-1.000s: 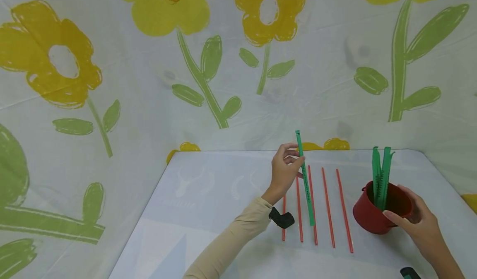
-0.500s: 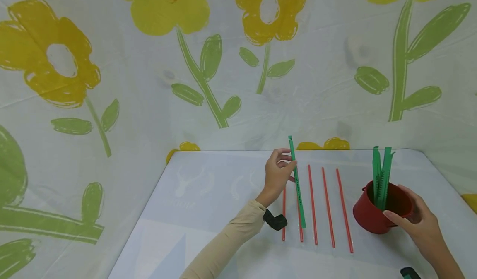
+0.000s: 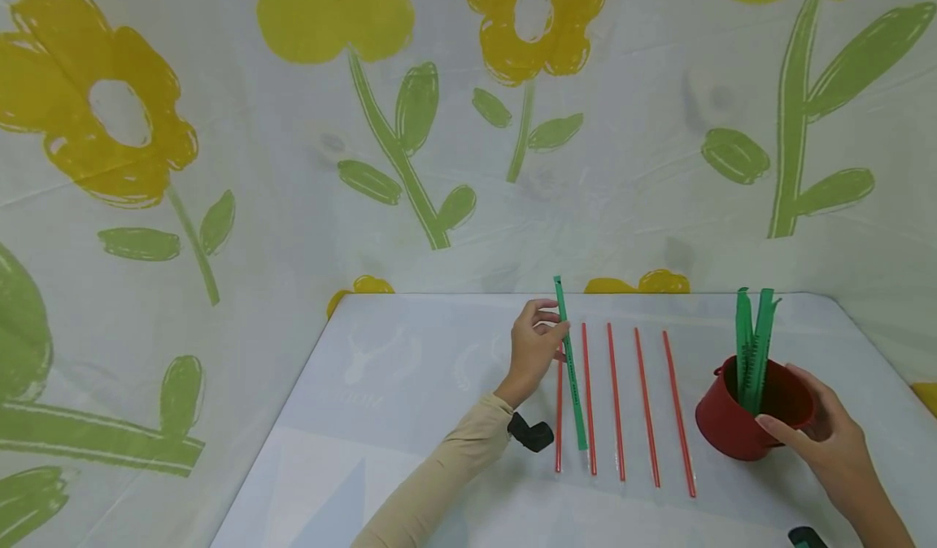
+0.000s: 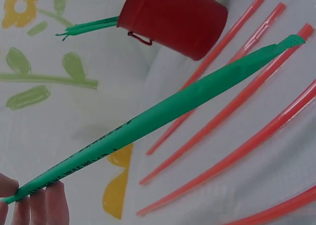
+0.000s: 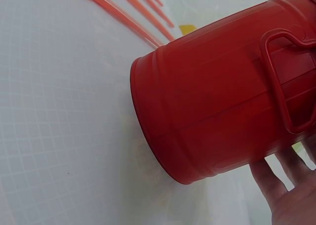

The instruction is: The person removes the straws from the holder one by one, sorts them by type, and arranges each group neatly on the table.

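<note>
Both hands are busy here, and they're well apart. The left hand (image 3: 532,349) has a green stick (image 3: 575,397) pinched between thumb and fingers near its upper end, pretty much upright with a slight lean, dark lettering running along it. From the head view its lower end sits between the two leftmost red sticks (image 3: 616,402), but whether it touches the surface (image 3: 424,393), can't tell. There are five of those red ones, lying side by side in a row, none touching its neighbor.

Over to the right of the row, the right hand (image 3: 834,430) is wrapped around a red pot (image 3: 732,430), thumb up by the rim and fingers round the far side. Mouth faces up, and a little bunch of green sticks (image 3: 762,337) pokes out of it, bunched toward the left half. It's got a wire handle (image 5: 275,82) on its side too. Backdrop (image 3: 293,206) is a pale sheet with big yellow flowers, and there's a beige sleeve (image 3: 446,471) on the left arm.
</note>
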`<act>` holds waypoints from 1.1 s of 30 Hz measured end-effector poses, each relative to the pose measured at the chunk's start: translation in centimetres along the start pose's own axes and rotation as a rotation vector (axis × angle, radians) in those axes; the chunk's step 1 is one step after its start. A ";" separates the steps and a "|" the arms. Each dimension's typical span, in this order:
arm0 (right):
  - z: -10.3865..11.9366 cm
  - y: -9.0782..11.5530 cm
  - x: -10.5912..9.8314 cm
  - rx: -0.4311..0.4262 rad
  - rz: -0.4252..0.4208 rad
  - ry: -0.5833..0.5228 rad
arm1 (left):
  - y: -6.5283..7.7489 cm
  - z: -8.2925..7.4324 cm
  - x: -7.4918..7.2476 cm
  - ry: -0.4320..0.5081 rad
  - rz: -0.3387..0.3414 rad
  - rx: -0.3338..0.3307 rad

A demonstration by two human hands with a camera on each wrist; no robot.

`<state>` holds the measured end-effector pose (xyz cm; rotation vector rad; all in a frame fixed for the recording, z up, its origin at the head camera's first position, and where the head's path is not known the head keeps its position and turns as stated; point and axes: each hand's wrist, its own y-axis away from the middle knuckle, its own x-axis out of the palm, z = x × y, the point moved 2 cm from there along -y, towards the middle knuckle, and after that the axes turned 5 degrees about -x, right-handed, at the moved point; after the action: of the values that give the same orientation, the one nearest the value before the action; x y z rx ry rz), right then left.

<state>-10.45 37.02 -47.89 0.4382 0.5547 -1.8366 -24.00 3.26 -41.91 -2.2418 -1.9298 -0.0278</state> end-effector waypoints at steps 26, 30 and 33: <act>0.3 0.1 -0.1 -0.007 -0.002 -0.006 | -1.2 4.4 -3.4 -0.130 -0.052 -0.152; 0.3 0.1 -0.1 -0.001 -0.003 -0.007 | -1.3 4.8 -3.6 -0.175 -0.047 -0.183; 0.3 0.1 -0.1 0.004 -0.003 -0.002 | -1.4 5.1 -3.8 -0.206 -0.043 -0.222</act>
<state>-10.35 36.88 -47.60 0.4386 0.5507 -1.8412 -26.47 0.50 -47.28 -2.4272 -2.1781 -0.0184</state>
